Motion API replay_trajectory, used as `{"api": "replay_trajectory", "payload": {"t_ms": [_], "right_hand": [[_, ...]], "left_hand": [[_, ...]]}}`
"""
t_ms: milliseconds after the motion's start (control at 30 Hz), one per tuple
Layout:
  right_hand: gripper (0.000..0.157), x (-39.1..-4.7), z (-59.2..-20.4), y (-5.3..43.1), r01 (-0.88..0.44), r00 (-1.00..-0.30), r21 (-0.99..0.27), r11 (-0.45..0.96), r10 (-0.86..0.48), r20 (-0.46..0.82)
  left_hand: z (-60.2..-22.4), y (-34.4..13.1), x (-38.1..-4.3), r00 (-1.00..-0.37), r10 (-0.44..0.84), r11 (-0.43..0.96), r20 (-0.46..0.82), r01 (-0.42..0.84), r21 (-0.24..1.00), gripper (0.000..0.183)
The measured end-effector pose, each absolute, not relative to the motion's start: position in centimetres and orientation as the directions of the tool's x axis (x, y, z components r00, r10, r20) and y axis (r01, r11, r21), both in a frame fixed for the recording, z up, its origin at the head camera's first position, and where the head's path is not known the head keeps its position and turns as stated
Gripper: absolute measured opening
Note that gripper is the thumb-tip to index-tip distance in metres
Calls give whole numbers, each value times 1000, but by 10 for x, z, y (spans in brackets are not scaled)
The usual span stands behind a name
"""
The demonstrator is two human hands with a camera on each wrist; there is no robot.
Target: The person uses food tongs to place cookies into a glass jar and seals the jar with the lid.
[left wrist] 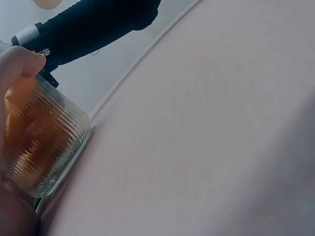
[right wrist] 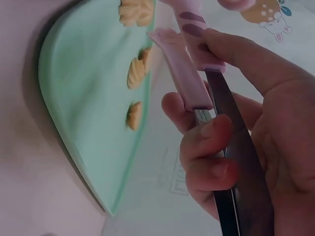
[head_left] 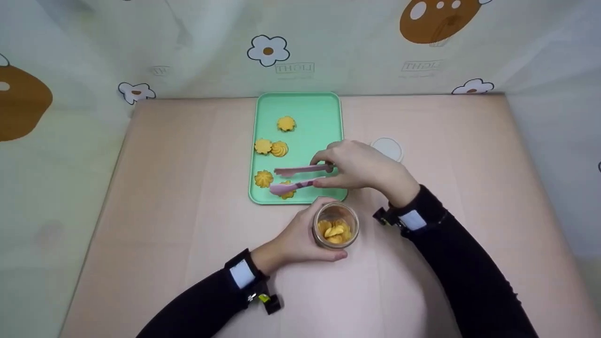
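My right hand [head_left: 361, 166] grips a pair of pink-tipped tongs [head_left: 300, 170], whose two arms stand apart over the lower part of a green tray [head_left: 319, 122]. One tong tip partly covers a cookie [head_left: 287, 192] on the tray; nothing shows between the tips. In the right wrist view, fingers and thumb wrap the metal arms of the tongs [right wrist: 236, 142]. My left hand [head_left: 300, 234] holds a ribbed glass jar [head_left: 315, 230] just below the tray's near edge. Yellow cookies [head_left: 335, 231] lie inside the jar, which has no lid on. The left wrist view shows the jar [left wrist: 49, 137] from its side.
Several more flower-shaped cookies [head_left: 286, 123] lie along the tray's left and upper part. A white round lid [head_left: 388, 149] sits right of the tray, partly behind my right hand. A pink cloth [head_left: 188, 188] covers the table, with a patterned curtain [head_left: 328, 47] behind.
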State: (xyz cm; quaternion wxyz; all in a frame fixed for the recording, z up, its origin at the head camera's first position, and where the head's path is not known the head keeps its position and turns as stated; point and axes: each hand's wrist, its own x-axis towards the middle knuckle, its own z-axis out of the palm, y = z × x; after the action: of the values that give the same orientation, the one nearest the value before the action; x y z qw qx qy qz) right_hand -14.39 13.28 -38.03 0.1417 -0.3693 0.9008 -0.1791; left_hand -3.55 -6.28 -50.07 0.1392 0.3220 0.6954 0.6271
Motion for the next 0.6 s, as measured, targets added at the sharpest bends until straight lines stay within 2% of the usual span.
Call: {"api": "replay_trajectory", "payload": {"t_ms": [100, 367, 600], "right_hand": [[44, -141, -380, 128, -615, -681, -408, 675, -716, -156], [44, -136, -382, 125, -635, -692, -343, 692, -707, -145], [44, -137, -379, 128, -613, -708, -333, 717, -685, -171]], "left_hand": [[-500, -63, -35, -758, 620, 11, 201, 265, 964, 92], [-502, -62, -36, -753, 624, 6, 210, 272, 962, 91], [-502, -63, -36, -755, 626, 10, 195, 257, 966, 91]]}}
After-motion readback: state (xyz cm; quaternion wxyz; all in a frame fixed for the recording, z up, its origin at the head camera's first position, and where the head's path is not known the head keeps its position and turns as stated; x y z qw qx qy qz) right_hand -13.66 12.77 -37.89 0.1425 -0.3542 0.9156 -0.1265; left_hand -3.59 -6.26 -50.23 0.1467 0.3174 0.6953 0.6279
